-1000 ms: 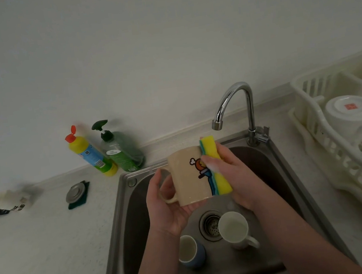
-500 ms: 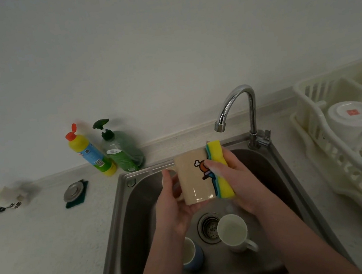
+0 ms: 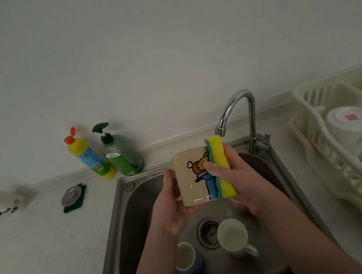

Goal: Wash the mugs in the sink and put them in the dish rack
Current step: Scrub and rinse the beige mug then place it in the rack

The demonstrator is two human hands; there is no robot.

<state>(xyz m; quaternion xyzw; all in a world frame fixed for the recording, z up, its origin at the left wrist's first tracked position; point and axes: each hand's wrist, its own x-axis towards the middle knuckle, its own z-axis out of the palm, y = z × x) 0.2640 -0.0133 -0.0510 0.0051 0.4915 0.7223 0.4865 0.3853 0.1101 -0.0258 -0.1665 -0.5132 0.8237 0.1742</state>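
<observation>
The beige mug (image 3: 191, 179), printed with a cartoon figure, is held in the air above the steel sink (image 3: 125, 213), tipped so that its base faces toward the person. The left hand (image 3: 173, 209) cups it from below and from the left, fingers curled round the body near the handle, so that grip is closed on the mug. The right hand (image 3: 238, 175) holds a yellow sponge (image 3: 222, 166) with a green and blue backing, thumb across its front and fingers behind, pressing it flat against the right side of the mug; that grip is closed on the sponge. Below, on the sink floor, a blue mug (image 3: 188, 259) stands upright left of the drain (image 3: 208, 232), and a white mug (image 3: 233, 238) stands just right of it, handle pointing lower right. The chrome tap (image 3: 238, 110) arches over the back of the basin, its spout just above the sponge. On the worktop (image 3: 40, 247) to the left stand a yellow bottle (image 3: 88, 156) and a green pump bottle (image 3: 120, 154) side by side, with a metal sink plug (image 3: 71, 196) resting on a dark green pad (image 3: 81, 201) further left. To the right sits the white dish rack (image 3: 330, 163), holding an upturned white cup (image 3: 351, 123).
</observation>
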